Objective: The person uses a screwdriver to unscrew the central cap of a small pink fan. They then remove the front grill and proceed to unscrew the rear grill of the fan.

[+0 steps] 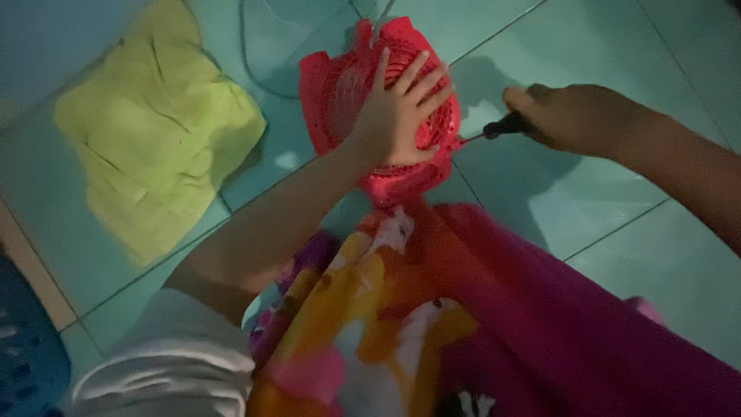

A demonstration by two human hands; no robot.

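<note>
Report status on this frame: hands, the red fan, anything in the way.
Left hand flat on red fan grille, fingers spread. Right hand grips screwdriver, tip at grille edge. Yellow-green cloth lies apart.

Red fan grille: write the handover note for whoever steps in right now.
Left hand: pressed flat, fingers spread, on the red fan grille, which lies on the tiled floor.
Right hand: grips a black-handled screwdriver, tip at the grille's right edge.
Yellow-green cloth lies to the left.
Done: cannot tell whether any fastener is out.
Left: whatever the tip is working at that edge.
</note>
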